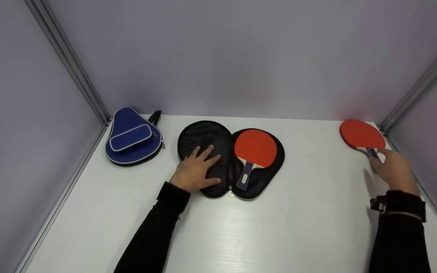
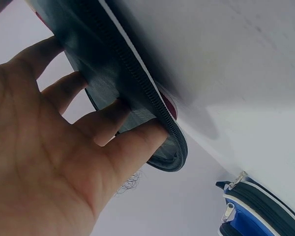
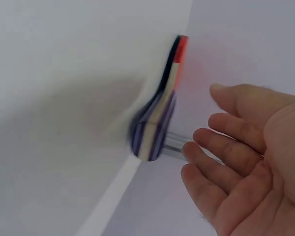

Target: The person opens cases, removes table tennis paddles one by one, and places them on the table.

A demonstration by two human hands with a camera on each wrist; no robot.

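Rightward, paddle (image 1: 362, 134) near table edge (image 1: 433, 222), black case (image 1: 203, 132) well apart

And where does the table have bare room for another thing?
The white table is bare between the open black paddle case and the ping-pong paddle near the right hand, and, nearer, between both sleeves. It is crowded on the black case, under the left hand and another paddle, and back left, at the blue paddle case.
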